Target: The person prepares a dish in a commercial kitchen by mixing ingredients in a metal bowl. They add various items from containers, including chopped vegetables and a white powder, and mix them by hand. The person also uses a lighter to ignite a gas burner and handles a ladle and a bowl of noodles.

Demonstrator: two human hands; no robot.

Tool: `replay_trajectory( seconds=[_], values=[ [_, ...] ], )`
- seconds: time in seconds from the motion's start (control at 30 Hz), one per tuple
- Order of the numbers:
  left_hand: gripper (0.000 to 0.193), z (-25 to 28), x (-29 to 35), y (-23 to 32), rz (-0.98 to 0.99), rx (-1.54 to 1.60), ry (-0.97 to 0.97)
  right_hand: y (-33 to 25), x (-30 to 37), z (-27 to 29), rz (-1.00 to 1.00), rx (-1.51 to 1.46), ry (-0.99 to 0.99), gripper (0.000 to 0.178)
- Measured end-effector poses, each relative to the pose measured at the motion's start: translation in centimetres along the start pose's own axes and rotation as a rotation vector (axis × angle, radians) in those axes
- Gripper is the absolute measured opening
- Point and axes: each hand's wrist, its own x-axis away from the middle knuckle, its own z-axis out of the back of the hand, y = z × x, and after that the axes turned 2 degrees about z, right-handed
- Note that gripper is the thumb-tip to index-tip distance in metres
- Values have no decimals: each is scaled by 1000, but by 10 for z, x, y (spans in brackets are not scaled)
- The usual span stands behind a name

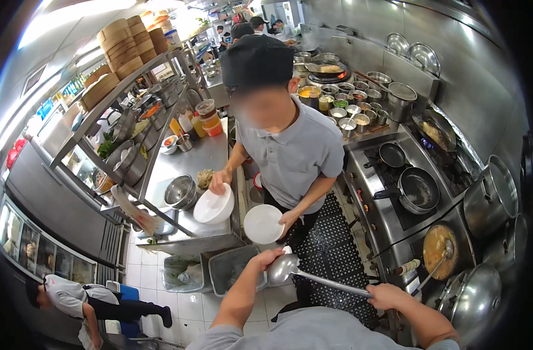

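Observation:
My right hand (389, 296) is closed round the handle end of a large steel ladle (330, 283), held across in front of me. The round ladle head lies at the left, beside my left hand (268, 258). That hand is closed against the head's upper rim, with a small white wad (287, 249), like cloth or paper, at its fingers. Facing me, a co-worker in a grey shirt (292, 154) and dark cap holds a white bowl (215, 205) in one hand and a second white bowl (264, 224) in the other, just beyond the ladle head.
On my right, the stove (389, 195) carries a black frying pan (419, 189), a pan of orange-brown food (440, 251) with a ladle in it, and large pots. Two grey bins (234, 269) stand ahead-left below a steel counter (190, 224). Another person (91, 303) is at lower left.

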Motion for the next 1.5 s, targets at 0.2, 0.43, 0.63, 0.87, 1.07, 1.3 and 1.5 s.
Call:
replay_trajectory(
  seconds=[0.2,0.43,0.63,0.87,1.07,1.3,1.5],
  values=[
    [48,-70,-40,34,-61,-386,-107,6,63,-33,-143,-79,113,29],
    [36,-179,-83,69,-107,-550,-206,17,85,-111,-389,-281,249,25],
    [30,-225,-123,84,-358,-935,-98,48,51,-144,-497,-440,298,28],
    [25,-253,-208,90,-425,-760,-133,58,65,-118,-578,-404,391,24],
    [25,-323,-107,192,-531,-726,-209,70,92,-101,-651,-582,513,25],
    [27,-283,-96,318,-985,-611,358,114,70,-55,-449,-691,644,27],
    [36,-316,-32,267,-846,-1398,391,142,27,-20,-272,-576,746,27]
  ],
)
